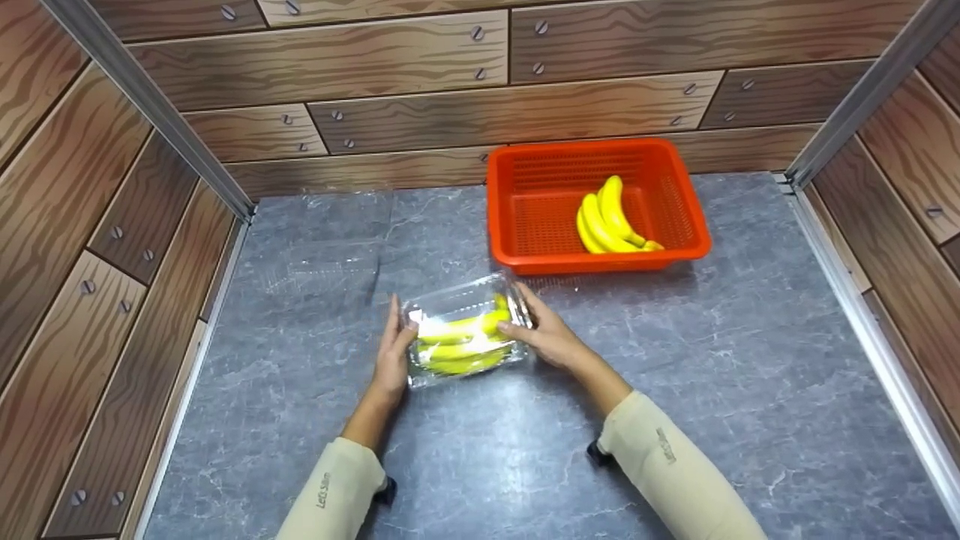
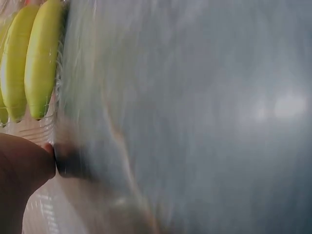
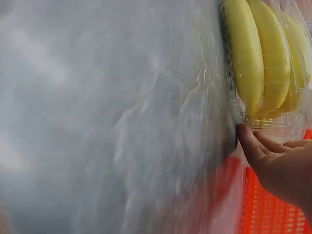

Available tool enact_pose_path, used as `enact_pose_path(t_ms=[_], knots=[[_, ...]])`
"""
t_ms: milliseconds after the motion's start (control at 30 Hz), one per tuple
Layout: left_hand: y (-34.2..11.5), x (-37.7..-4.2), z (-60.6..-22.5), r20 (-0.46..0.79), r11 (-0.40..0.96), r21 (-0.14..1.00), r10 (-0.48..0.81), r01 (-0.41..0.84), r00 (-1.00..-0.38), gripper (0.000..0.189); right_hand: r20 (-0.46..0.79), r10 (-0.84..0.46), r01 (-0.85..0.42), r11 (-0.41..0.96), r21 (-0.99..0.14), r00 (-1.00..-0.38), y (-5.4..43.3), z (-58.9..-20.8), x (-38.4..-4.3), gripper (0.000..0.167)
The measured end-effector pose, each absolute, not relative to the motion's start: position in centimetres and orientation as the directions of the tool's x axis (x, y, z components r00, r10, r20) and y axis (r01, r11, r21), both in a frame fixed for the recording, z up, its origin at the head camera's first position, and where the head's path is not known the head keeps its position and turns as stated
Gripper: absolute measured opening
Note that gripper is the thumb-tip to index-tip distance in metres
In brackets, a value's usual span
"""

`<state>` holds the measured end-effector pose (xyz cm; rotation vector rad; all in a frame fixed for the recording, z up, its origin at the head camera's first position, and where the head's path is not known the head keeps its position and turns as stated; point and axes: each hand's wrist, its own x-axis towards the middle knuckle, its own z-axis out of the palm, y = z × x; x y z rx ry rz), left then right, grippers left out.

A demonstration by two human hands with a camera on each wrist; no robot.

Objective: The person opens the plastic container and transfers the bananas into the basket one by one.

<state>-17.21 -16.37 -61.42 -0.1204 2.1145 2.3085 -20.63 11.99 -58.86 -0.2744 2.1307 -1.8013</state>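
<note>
Between both hands is a clear plastic clamshell box [image 1: 450, 309] holding a bunch of yellow bananas [image 1: 461, 349]. My left hand [image 1: 391, 356] grips the box's left side, its thumb at the edge. The right hand [image 1: 551, 334] grips the opposite side, with the thumb laid over the top edge. In the left wrist view, the green-tipped bananas [image 2: 41, 63] show through the plastic beside part of the left hand [image 2: 24, 163]. From the right wrist, the fingers of the right hand [image 3: 280, 163] touch the box's end below the bananas [image 3: 246, 58].
A red plastic basket [image 1: 600, 264] stands at the back, right of centre, with another banana bunch [image 1: 604, 217] inside. Clear, hard-to-see plastic containers [image 1: 337, 259] lie at the back left of the grey marbled table [image 1: 300, 420]. Wood-patterned walls [image 1: 405, 67] enclose the table's back and sides.
</note>
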Motion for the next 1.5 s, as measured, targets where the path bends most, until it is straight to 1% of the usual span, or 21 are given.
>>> enact_pose_path(t_ms=[200,433,633,833,967,1067,1200,1300,1433,1500], knots=[[-14.1,-17.3,-61.7,-0.076,-0.124,0.990,-0.030,-0.072,-0.997,0.072,-0.117,-0.324,0.054,0.197,-0.979,-0.939,14.1,-58.8,-19.9,0.097],[-11.1,-17.6,-61.8,-0.064,-0.095,0.993,0.010,-0.065,-0.998,0.070,-0.125,-0.261,0.079,0.179,-0.981,-0.957,17.1,-59.1,-19.0,0.090],[-8.4,-17.8,-62.0,-0.042,-0.093,0.994,0.065,-0.048,-0.997,0.070,-0.154,-0.210,0.116,0.183,-0.976,-0.966,19.8,-59.0,-18.0,0.086],[-6.3,-18.9,-61.8,-0.074,-0.079,0.993,0.129,-0.085,-0.989,0.072,-0.151,-0.163,0.116,0.209,-0.971,-0.975,22.3,-58.6,-17.9,0.084],[-5.4,-19.7,-61.7,-0.086,-0.057,0.994,0.138,-0.095,-0.987,0.074,-0.149,-0.148,0.116,0.209,-0.971,-0.978,23.5,-58.5,-18.0,0.085],[-4.9,-19.8,-61.7,-0.103,-0.054,0.992,0.131,-0.111,-0.986,0.077,-0.157,-0.152,0.123,0.213,-0.969,-0.976,24.1,-58.4,-17.7,0.089],[-4.6,-19.8,-61.8,-0.130,-0.101,0.985,0.114,-0.142,-0.985,0.079,-0.147,-0.171,0.107,0.226,-0.968,-0.974,24.5,-58.4,-17.4,0.093],[-4.6,-19.8,-61.9,-0.137,-0.123,0.981,0.103,-0.150,-0.985,0.073,-0.133,-0.171,0.089,0.244,-0.966,-0.976,24.5,-58.5,-17.1,0.091],[-4.8,-19.8,-62.1,-0.120,-0.110,0.985,0.105,-0.131,-0.987,0.054,-0.126,-0.166,0.078,0.268,-0.960,-0.978,24.4,-58.6,-17.0,0.087],[-5.0,-19.7,-62.2,-0.107,-0.112,0.986,0.124,-0.121,-0.987,0.048,-0.129,-0.171,0.080,0.270,-0.960,-0.977,24.3,-58.5,-17.0,0.087]])
